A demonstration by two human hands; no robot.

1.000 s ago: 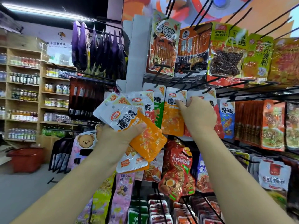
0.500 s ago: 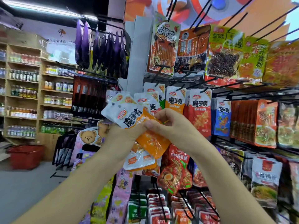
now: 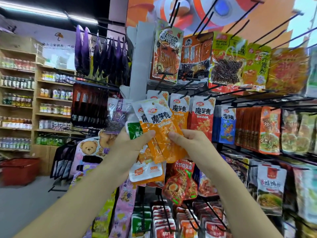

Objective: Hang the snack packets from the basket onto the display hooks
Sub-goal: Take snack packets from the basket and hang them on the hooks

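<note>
My left hand (image 3: 132, 145) grips a fanned bunch of snack packets (image 3: 152, 152), orange and white with one green one, held upright in front of the rack. My right hand (image 3: 190, 145) pinches the lower right edge of the front orange packet (image 3: 163, 127) between thumb and fingers. Just behind, an orange packet (image 3: 179, 110) and a red packet (image 3: 202, 115) of the same brand hang on black display hooks (image 3: 197, 95). A red basket (image 3: 18, 170) stands on the floor at far left.
The rack is full of hanging packets above, right and below, with bare black hook ends sticking out toward me at the top right (image 3: 281, 24). Purple packets (image 3: 103, 54) hang at upper left. Wooden shelves (image 3: 34, 100) of bottles and jars line the left wall.
My right hand left the hanging packets and came down to the bunch in my left hand. The bunch has turned from tilted to upright, and my right fingers now grip the front orange packet.
</note>
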